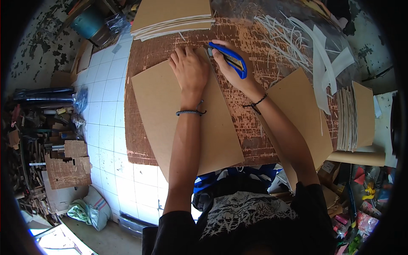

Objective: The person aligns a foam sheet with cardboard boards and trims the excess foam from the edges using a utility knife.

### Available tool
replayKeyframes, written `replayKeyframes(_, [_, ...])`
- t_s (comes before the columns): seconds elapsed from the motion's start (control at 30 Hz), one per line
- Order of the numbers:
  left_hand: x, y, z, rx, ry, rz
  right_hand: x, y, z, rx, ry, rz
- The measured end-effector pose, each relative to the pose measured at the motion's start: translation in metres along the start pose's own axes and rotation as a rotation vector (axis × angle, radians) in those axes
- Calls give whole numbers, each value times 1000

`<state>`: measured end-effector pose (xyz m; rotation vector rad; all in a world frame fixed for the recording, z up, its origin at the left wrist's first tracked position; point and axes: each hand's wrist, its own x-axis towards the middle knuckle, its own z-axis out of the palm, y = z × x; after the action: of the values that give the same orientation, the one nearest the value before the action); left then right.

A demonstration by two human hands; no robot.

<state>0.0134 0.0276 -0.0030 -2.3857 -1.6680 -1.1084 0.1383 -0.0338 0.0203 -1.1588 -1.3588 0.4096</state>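
A brown cardboard sheet (155, 100) lies at a slant on the worn, scored work board (250, 127). My left hand (190, 72) presses down on its far end, palm down with the fingers a little apart. Just right of it, my right hand (233, 78) is closed around a blue utility knife (229, 58). The knife's front end is at the sheet's far right corner; the blade tip is too small to make out. Under my right forearm is a second brown sheet (293, 97), partly covered by the arm.
A stack of brown sheets (172, 17) sits at the far edge, another bundle (348, 117) at the right. White strips (325, 63) and thin shreds (282, 38) lie at the far right. Left are a tiled floor (106, 114) and heaped scraps (34, 140).
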Motion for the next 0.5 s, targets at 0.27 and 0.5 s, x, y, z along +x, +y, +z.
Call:
replayKeyframes(0.27, [3,-7,1,-64,102,46,-20,-28,-66,-258,-17,95])
replayKeyframes(0.5, [23,11,-30,-183,184,79,-33,6,-135,-794,-202,-32])
